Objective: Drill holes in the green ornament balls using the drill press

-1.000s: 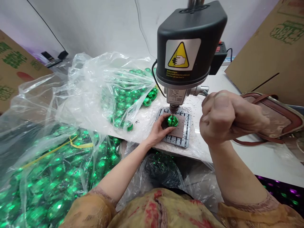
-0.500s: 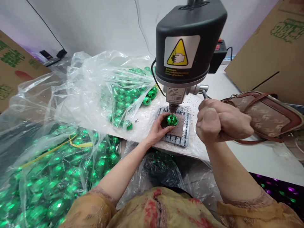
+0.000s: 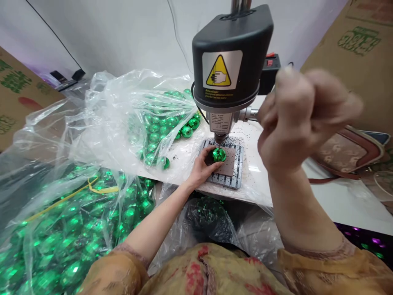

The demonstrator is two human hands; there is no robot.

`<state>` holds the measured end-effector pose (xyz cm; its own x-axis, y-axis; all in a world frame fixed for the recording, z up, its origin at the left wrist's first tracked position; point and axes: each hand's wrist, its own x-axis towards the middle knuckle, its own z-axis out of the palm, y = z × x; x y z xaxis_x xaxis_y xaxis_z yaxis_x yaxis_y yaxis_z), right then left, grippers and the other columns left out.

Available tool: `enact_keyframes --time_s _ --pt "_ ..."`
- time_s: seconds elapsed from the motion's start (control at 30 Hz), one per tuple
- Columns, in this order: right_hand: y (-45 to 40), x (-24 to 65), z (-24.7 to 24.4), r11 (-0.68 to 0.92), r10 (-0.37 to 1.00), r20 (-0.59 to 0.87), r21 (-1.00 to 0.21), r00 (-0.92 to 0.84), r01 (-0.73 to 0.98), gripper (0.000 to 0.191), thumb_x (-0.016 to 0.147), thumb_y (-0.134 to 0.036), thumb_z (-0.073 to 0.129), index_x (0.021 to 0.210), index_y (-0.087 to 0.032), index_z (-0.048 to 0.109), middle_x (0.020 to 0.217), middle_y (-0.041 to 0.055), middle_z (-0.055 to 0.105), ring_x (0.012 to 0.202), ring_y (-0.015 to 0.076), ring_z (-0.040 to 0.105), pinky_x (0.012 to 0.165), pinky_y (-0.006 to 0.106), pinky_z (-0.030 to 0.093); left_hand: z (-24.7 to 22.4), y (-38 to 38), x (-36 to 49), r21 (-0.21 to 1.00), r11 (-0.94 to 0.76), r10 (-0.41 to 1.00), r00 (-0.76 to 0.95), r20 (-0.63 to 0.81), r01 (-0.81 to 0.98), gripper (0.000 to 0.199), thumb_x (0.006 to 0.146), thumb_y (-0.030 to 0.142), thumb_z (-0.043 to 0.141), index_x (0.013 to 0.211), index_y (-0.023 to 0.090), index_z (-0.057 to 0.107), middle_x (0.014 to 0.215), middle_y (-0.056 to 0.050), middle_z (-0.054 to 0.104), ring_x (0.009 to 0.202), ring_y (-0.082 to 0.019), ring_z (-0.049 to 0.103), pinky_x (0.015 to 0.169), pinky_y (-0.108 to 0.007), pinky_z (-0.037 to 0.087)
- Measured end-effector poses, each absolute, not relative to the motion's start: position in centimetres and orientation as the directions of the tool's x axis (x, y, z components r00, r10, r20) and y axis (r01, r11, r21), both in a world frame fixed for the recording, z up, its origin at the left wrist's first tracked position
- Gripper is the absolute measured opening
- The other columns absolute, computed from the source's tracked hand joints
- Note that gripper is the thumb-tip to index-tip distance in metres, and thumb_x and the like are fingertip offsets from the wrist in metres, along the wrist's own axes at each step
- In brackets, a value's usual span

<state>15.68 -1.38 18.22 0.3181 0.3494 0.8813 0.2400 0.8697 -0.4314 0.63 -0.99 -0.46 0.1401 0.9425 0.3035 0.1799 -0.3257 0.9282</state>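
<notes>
My left hand (image 3: 203, 169) is closed round a shiny green faceted ball (image 3: 219, 155), thumb on the near side and fingers on the far side. The ball rests on a brown square pad (image 3: 230, 162) over the slotted metal base plate (image 3: 240, 172). Directly above it is the chuck (image 3: 220, 138) of a black drill press (image 3: 230, 41); its thin bit meets the top of the ball. My right hand (image 3: 297, 119), raised and slightly blurred, is a fist round the drill press's feed lever, which the hand mostly hides.
Clear plastic bags of green balls lie on the table (image 3: 159, 119) and lower left (image 3: 76, 229). Dark shavings dot the white tabletop (image 3: 253, 143). A patterned handbag (image 3: 346, 149) is at right, partly behind my right arm. Cardboard boxes (image 3: 337, 82) stand on both sides.
My right hand has risen and come closer to the camera with the lever. My left hand still holds the ball on the pad. The view has shifted slightly.
</notes>
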Motion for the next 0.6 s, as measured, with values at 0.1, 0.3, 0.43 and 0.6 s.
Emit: enact_keyframes --time_s 0.1,0.3,0.43,0.6 --pt "-0.2 15.5 20.2 0.910 0.349 0.855 -0.407 0.384 0.079 0.040 0.089 -0.020 0.060 0.058 -0.024 0.035 0.047 -0.0063 0.033 0.043 0.0064 0.032 0.050 0.028 0.024 0.0 -3.2 0.6 0.840 -0.419 0.892 -0.019 0.452 0.346 0.051 0.082 0.037 0.076 0.126 0.021 0.056 0.119 -0.010 0.065 0.112 -0.023 0.064 0.099 -0.040 0.053" --pt "0.7 15.7 20.4 0.855 0.455 0.800 -0.516 0.391 0.059 0.051 0.080 -0.063 0.057 0.058 -0.027 0.029 0.053 -0.0047 0.031 0.047 0.0029 0.029 0.058 0.028 0.024 -3.4 -12.0 -1.7 0.408 -0.794 0.574 0.337 0.746 0.449 0.055 0.082 0.037 0.076 0.130 0.026 0.052 0.124 -0.011 0.059 0.113 -0.024 0.062 0.097 -0.041 0.055" --pt "1.0 15.7 20.2 0.895 0.399 0.829 -0.445 0.391 0.030 0.053 0.076 -0.066 0.058 0.057 -0.026 0.029 0.049 -0.0059 0.031 0.044 0.0027 0.030 0.053 0.027 0.020 -9.1 -16.0 -2.9 0.616 -0.559 0.781 0.602 0.167 0.555 0.034 0.090 0.038 0.065 0.122 0.028 0.059 0.117 -0.009 0.060 0.118 -0.027 0.058 0.113 -0.055 0.040" --pt "1.5 15.5 20.2 0.928 0.369 0.827 -0.353 0.423 -0.119 0.047 0.073 -0.055 0.069 0.057 -0.027 0.035 0.046 -0.0073 0.032 0.040 0.0041 0.028 0.051 0.028 0.019 -13.0 -19.6 -2.4 0.666 0.585 0.671 0.186 -0.718 0.462 0.038 0.085 0.055 0.062 0.102 0.020 0.062 0.084 -0.002 0.056 0.085 -0.020 0.058 0.080 -0.037 0.054"
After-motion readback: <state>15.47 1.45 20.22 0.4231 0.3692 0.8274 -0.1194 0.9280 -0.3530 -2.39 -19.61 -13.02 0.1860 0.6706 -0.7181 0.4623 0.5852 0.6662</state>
